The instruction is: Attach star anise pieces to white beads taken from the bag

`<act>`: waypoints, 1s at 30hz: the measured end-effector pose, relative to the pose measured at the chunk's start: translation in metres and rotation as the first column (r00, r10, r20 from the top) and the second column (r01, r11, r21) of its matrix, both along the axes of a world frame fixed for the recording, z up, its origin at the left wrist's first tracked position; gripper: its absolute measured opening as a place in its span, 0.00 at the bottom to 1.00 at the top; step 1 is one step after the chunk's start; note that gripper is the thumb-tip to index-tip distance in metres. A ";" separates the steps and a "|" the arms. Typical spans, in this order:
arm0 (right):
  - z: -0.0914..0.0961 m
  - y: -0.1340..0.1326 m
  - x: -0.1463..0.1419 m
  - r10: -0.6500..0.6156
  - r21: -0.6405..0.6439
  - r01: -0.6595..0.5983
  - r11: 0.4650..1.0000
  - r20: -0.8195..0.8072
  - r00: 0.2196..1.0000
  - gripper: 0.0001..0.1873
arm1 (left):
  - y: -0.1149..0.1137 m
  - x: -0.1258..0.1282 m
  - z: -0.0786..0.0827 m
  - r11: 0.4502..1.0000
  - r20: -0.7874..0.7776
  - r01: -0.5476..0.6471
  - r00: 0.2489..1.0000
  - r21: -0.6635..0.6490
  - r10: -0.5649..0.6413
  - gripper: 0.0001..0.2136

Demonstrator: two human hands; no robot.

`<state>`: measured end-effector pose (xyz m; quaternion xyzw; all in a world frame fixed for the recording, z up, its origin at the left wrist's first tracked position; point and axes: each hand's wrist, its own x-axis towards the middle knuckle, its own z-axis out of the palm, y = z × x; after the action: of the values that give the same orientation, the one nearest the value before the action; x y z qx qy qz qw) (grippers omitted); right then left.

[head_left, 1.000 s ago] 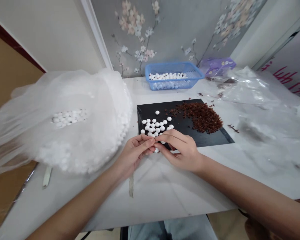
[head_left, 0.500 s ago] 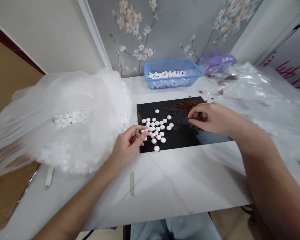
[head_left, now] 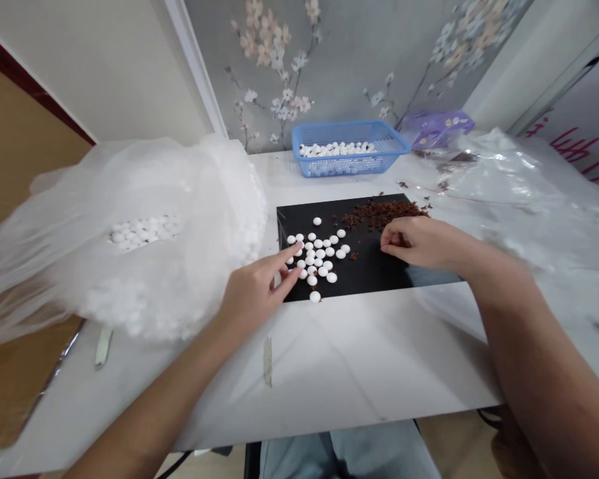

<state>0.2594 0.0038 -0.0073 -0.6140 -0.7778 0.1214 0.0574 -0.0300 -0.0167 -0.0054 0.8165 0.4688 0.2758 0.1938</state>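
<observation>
My left hand reaches over the left part of a black board, index finger and thumb apart among small white round pieces. Its index fingertip touches or nearly touches one piece; its other fingers are partly hidden. On the right part of the board my right hand is closed, thumb and fingertips pinched together. Whatever it holds, if anything, is too small to make out. Just beyond it lies a heap of small reddish-brown pieces. Brown bits also show beside several of the white pieces.
A blue basket with white pieces stands at the back. On the left is a large white translucent bag full of white pieces. Clear plastic bags and a purple packet lie right. A pale green object lies near the left edge.
My left thumb and index finger have spread apart from a pinch around a white piece. My right hand has drawn slightly back from the brown heap, its fingertips now closer together.
</observation>
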 end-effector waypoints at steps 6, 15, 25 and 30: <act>0.009 -0.006 -0.020 0.049 0.121 -0.039 0.992 -0.079 0.996 0.02 | 0.017 -0.036 0.037 0.747 0.187 -0.464 0.883 0.476 0.430 0.11; -0.006 -0.006 -0.039 0.211 0.125 -0.191 0.974 -0.171 0.962 0.04 | 0.065 -0.119 0.021 0.686 -0.453 -0.708 0.563 0.166 0.691 0.17; -0.009 -0.010 -0.060 0.303 0.221 -0.260 0.940 -0.193 0.933 0.07 | 0.073 -0.138 0.014 0.738 -0.483 -0.630 0.582 0.241 0.654 0.18; -0.009 -0.012 -0.068 0.307 0.259 -0.258 0.931 -0.172 0.936 0.07 | 0.078 -0.149 0.013 0.724 -0.488 -0.647 0.565 0.239 0.665 0.19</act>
<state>0.1918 -0.0083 -0.0160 -0.4678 -0.8567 0.1007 0.1925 -0.1795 0.0617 0.0078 0.6294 0.7677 0.0925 -0.0770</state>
